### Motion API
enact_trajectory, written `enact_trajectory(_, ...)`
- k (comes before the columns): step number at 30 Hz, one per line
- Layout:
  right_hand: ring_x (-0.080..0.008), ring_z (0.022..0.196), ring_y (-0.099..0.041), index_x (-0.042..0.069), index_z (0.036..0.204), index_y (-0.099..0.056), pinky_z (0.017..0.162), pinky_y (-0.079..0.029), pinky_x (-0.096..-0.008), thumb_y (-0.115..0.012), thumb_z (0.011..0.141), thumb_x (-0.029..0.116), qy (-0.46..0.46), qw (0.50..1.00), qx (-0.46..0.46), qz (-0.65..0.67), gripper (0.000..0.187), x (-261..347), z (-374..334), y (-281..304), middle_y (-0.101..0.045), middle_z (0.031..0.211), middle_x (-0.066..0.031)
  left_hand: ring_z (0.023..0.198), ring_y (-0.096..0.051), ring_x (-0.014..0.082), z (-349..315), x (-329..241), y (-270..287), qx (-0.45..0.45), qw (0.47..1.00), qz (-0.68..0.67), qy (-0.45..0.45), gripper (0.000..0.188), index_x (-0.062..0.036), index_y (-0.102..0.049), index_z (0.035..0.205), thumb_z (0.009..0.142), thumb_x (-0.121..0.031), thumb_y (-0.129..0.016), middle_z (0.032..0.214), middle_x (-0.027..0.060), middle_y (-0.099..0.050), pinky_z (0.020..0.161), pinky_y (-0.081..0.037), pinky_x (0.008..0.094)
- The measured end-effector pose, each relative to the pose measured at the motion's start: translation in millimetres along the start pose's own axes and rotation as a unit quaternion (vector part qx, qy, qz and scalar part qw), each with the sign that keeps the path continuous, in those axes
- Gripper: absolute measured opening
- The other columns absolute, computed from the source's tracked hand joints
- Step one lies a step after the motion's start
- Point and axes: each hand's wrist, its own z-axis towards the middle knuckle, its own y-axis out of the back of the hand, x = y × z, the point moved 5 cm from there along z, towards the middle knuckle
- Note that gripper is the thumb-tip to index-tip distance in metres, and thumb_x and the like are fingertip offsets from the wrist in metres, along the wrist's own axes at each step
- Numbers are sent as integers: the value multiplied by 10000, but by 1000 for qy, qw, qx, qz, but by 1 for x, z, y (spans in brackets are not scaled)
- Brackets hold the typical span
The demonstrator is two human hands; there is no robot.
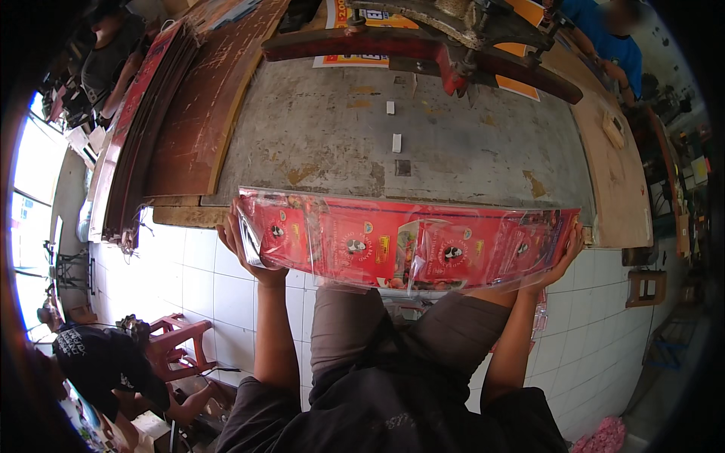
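I hold a long stack of red printed sheets wrapped in clear plastic [400, 245] at the near edge of a worn grey worktable [453, 143]. My left hand [240, 243] grips the stack's left end, fingers curled up over its edge. At the right end, my right hand [568, 253] supports the stack from underneath. The stack lies level across my lap, its far edge touching the table's front edge.
Brown boards [196, 113] lie stacked on the table's left side. A dark red metal press arm [423, 45] spans the far end. One person in blue [612, 45] stands at the far right, another in black [106, 362] crouches near a red stool [177, 343]. White floor tiles below.
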Motion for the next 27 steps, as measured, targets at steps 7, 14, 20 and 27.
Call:
enact_trajectory(7,-393,1516,-431,27,1513,-514,1268,-299,-579,-721,983,393,0,1000,5,5,677,2,1,0,-528,1596,-173,1490,-497,358,1,-1,0,-15,1000,-14,-3,954,40,-429,1571,902,-575,-719,1569,202,-568,1301,-196,582)
enact_trajectory(14,-395,1512,-429,24,1514,-512,1271,-283,-582,-760,963,364,-28,999,-3,40,693,2,-1,-2,-531,1586,-176,1473,-510,361,-4,2,-6,-56,993,-96,36,912,31,-493,1540,899,-579,-718,1551,205,-580,1292,-224,591)
enact_trajectory(20,-407,1508,-427,17,1513,-510,1264,-290,-577,-750,956,427,-31,999,0,37,732,0,-1,-1,-523,1591,-182,1467,-512,365,-4,1,-6,-60,990,-114,55,908,35,-505,1532,907,-592,-706,1545,211,-581,1291,-222,593)
enact_trajectory(27,-416,1507,-423,17,1517,-509,1259,-283,-588,-727,960,468,-32,998,-1,57,748,-3,-2,0,-518,1597,-177,1472,-508,365,-3,-1,-4,-67,991,-106,38,883,37,-518,1520,924,-590,-694,1542,213,-581,1290,-225,600)
